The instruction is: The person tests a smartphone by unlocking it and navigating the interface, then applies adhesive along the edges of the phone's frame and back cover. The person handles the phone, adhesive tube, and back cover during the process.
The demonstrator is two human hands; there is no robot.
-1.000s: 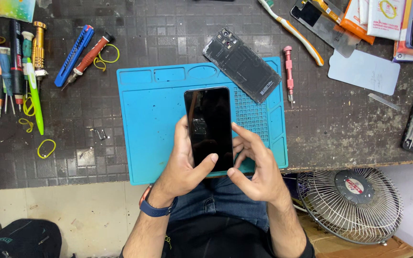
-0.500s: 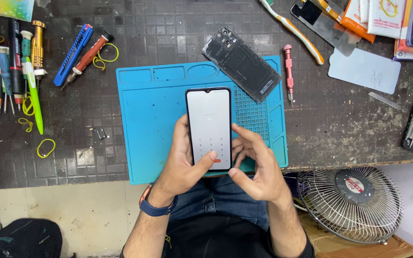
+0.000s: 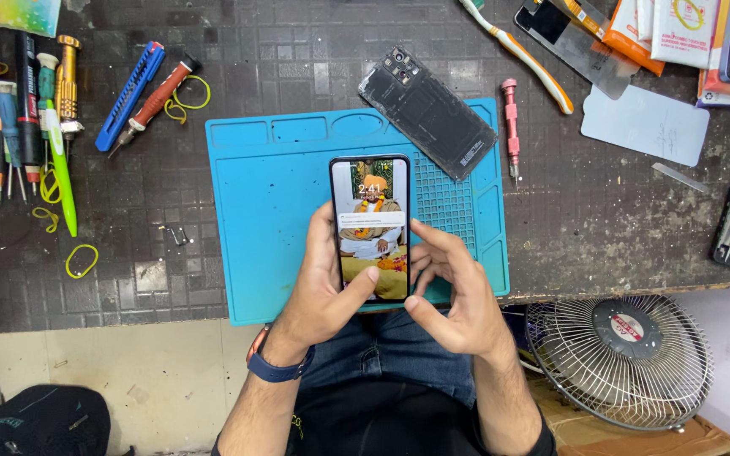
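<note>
The phone [image 3: 370,226] screen was black a second ago, then showed a white screen, and now shows a lock-screen picture with a notification band: it has woken, so the display looks to be working. The left hand [image 3: 323,291] is closed around the phone, thumb resting on the lower glass, and holds it above the blue mat [image 3: 272,211] on the desk [image 3: 213,76]. The right hand [image 3: 454,291] is half open, fingertips touching the phone's right edge. A back cover [image 3: 427,112] lies at the mat's top corner.
</note>
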